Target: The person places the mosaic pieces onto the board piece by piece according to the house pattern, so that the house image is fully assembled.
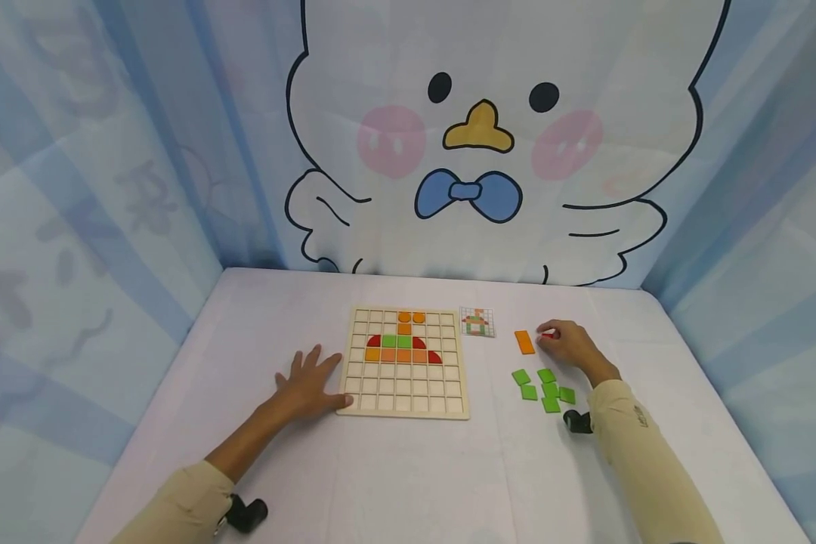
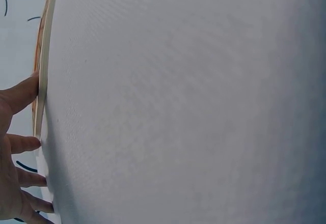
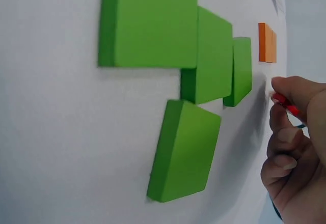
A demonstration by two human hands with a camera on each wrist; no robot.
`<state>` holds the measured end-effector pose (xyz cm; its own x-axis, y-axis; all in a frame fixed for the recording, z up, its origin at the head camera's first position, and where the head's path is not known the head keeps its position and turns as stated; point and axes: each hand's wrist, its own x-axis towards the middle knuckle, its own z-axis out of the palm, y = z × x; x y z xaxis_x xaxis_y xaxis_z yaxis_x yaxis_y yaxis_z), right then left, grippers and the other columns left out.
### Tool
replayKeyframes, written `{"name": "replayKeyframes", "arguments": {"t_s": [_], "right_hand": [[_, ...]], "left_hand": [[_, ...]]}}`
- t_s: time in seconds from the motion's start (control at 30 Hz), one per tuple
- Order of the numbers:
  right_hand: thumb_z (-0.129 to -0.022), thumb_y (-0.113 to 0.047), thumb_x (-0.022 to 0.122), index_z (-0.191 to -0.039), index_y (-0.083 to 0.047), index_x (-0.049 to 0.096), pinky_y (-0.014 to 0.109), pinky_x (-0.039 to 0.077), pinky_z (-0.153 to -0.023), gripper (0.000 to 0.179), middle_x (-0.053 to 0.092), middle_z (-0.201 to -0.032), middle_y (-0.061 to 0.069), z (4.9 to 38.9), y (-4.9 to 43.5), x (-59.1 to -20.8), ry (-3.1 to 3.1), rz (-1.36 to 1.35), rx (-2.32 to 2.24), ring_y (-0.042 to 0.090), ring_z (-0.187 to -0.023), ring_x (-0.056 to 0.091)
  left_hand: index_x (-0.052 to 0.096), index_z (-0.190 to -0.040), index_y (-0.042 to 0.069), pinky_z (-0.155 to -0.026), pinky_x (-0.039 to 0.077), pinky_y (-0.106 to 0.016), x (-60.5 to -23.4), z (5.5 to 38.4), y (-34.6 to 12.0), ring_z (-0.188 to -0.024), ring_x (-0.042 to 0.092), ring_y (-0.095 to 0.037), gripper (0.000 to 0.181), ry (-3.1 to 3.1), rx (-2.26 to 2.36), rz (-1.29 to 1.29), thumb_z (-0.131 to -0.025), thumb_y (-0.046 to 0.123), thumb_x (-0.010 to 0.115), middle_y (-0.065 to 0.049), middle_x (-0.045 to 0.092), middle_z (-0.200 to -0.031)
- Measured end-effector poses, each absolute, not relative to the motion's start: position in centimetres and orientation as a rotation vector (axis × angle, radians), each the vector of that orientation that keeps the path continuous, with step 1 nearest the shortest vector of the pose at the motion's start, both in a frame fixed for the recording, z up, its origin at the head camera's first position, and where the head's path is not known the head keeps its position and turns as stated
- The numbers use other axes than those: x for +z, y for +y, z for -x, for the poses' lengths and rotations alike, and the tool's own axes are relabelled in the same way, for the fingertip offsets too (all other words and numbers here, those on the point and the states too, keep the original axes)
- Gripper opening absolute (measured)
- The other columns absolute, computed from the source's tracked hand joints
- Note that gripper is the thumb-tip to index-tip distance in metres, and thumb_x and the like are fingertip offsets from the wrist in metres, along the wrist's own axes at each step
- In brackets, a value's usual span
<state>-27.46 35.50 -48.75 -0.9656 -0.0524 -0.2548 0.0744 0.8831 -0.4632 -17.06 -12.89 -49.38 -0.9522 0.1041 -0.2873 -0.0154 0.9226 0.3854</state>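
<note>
My left hand (image 1: 306, 389) lies with spread fingers along the left side of a wooden grid board (image 1: 404, 414). Its thumb touches the lower left corner; in the left wrist view the fingertips (image 2: 31, 143) sit at the board's edge. On the board, green squares (image 1: 397, 341), red quarter-round pieces (image 1: 374, 341), orange squares (image 1: 404, 355) and two orange discs (image 1: 411, 317) fill several cells. To the right of the board, my right hand (image 1: 571, 344) pinches a small red piece (image 3: 286, 103) between thumb and forefinger; the fingers hide much of its shape.
A pattern card (image 1: 477, 322) lies by the board's upper right corner. An orange piece (image 1: 524, 342) is just left of my right hand. Several loose green tiles (image 1: 551, 405) are scattered nearer me, below that hand. A cartoon-printed curtain (image 1: 476, 242) hangs behind the white table (image 1: 408, 483).
</note>
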Motion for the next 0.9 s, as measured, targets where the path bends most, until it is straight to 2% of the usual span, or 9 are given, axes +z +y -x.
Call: {"name": "replayKeyframes", "arguments": {"t_s": [0.13,0.23,0.47,0.57,0.77,0.9], "right_hand": [[-0.099,-0.024,0.062,-0.123,-0.001,0.062,0.036,0.045,-0.077,0.033,0.056,-0.101,0.017,27.3,35.0,-48.5,2.767,0.029,-0.75,0.03,-0.093,0.051],[-0.099,-0.024,0.063,-0.123,-0.003,0.062,0.032,0.043,-0.073,0.032,0.056,-0.1,0.015,27.1,34.5,-48.3,2.745,0.07,-0.789,0.028,-0.091,0.052],[-0.098,-0.028,0.066,-0.122,-0.005,0.067,0.03,0.046,-0.076,0.033,0.065,-0.11,0.013,26.8,32.7,-47.8,2.69,0.166,-0.871,0.024,-0.094,0.057],[-0.096,-0.032,0.069,-0.122,-0.007,0.067,0.03,0.048,-0.075,0.036,0.064,-0.108,0.012,26.6,31.7,-47.5,2.675,0.175,-0.899,0.023,-0.091,0.058],[-0.092,-0.03,0.074,-0.123,-0.006,0.066,0.029,0.047,-0.062,0.04,0.058,-0.089,0.007,26.1,29.7,-47.1,2.62,0.227,-1.012,0.02,-0.069,0.055],[-0.094,-0.025,0.072,-0.129,-0.003,0.064,0.029,0.046,-0.058,0.042,0.06,-0.087,0.006,25.7,28.5,-46.8,2.55,0.272,-1.08,0.018,-0.06,0.054]], "left_hand": [[0.041,-0.153,0.011,-0.103,0.014,-0.085,-49.4,17.0,-13.0,-0.148,0.008,-0.059,0.086,2.78,0.561,-0.065,-0.083,0.046,0.077,-0.029,0.019,-0.163],[0.041,-0.153,0.011,-0.104,0.014,-0.085,-49.5,17.0,-13.0,-0.148,0.008,-0.059,0.087,2.78,0.563,-0.064,-0.083,0.047,0.077,-0.029,0.018,-0.164],[0.042,-0.153,0.011,-0.102,0.015,-0.086,-49.6,17.1,-13.1,-0.147,0.01,-0.06,0.088,2.79,0.555,-0.078,-0.082,0.048,0.077,-0.029,0.02,-0.163],[0.042,-0.152,0.01,-0.102,0.015,-0.086,-49.4,17.0,-13.1,-0.147,0.01,-0.061,0.087,2.792,0.565,-0.084,-0.082,0.048,0.078,-0.03,0.02,-0.162],[0.043,-0.152,0.01,-0.102,0.016,-0.086,-49.2,16.9,-13.1,-0.147,0.011,-0.061,0.087,2.793,0.575,-0.094,-0.082,0.048,0.077,-0.031,0.021,-0.162],[0.043,-0.152,0.01,-0.102,0.015,-0.086,-49.3,16.9,-13.2,-0.147,0.01,-0.061,0.086,2.79,0.596,-0.095,-0.082,0.047,0.077,-0.03,0.02,-0.162]]}}
